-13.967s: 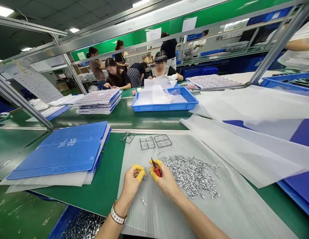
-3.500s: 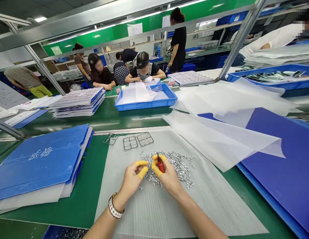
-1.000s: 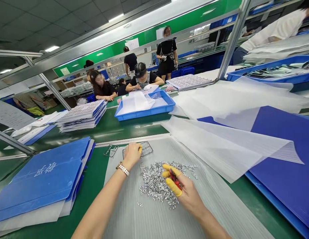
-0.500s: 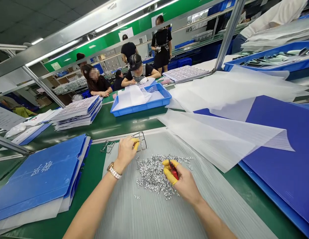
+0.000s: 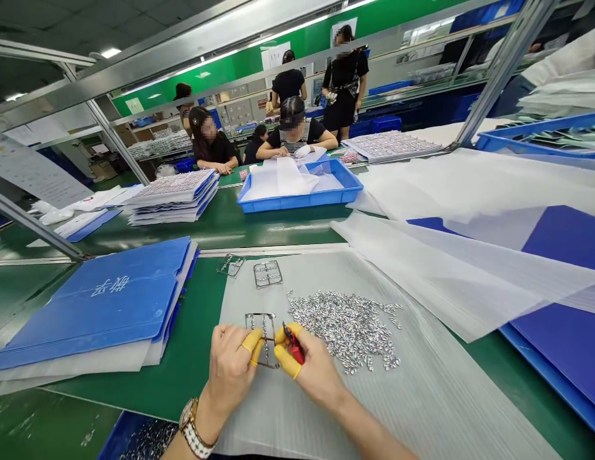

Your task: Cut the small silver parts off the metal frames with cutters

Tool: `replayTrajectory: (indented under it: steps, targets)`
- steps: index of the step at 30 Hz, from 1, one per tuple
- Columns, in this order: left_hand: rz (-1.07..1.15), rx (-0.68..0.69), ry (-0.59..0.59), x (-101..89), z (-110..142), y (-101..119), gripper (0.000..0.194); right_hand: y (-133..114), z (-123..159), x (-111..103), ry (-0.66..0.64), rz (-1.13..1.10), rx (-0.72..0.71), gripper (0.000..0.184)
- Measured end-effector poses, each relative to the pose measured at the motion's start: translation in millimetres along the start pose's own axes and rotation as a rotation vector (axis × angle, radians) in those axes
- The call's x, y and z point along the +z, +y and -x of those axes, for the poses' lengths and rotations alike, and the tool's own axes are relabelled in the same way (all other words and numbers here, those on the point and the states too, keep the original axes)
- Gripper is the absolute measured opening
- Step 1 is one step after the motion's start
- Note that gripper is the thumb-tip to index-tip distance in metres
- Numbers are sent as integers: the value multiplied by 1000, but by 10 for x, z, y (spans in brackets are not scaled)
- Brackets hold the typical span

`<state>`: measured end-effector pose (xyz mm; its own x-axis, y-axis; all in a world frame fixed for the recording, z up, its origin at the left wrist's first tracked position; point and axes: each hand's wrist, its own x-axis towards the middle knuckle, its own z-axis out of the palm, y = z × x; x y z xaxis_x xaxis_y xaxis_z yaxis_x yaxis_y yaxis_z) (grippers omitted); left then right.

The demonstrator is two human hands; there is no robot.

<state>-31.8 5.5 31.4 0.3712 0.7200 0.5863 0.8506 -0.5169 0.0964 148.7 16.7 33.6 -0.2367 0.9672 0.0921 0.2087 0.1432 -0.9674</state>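
Both hands are closed at the work: a metal frame is pinched by the fingers of the left hand, and red cutters are pinched by the right hand. Loose metal pieces lie just beyond the right fingertips.

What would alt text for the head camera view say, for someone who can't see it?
A person's left hand holds a small metal frame and the right hand red-handled cutters, over a pale ribbed sheet beside a heap of small silver parts.

Bright overhead ceiling lights, soft shadows, wide-angle bending at edges
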Motion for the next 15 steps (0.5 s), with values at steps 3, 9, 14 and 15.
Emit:
replayTrajectory:
  steps: [3, 9, 14, 15]
  targets:
    - [65, -66, 23, -44, 123, -36, 22, 3, -18, 141, 41, 141, -36, 4]
    - [579, -572, 184, -27, 230, -48, 41, 70, -53, 331, 157, 329, -168, 7]
    - [1202, -971, 172, 135, 129, 17, 75, 147, -6, 602, 144, 394, -361, 20]
    - [1263, -1030, 190, 165, 103, 38, 79, 151, 0, 651, 136, 392, -375, 22]
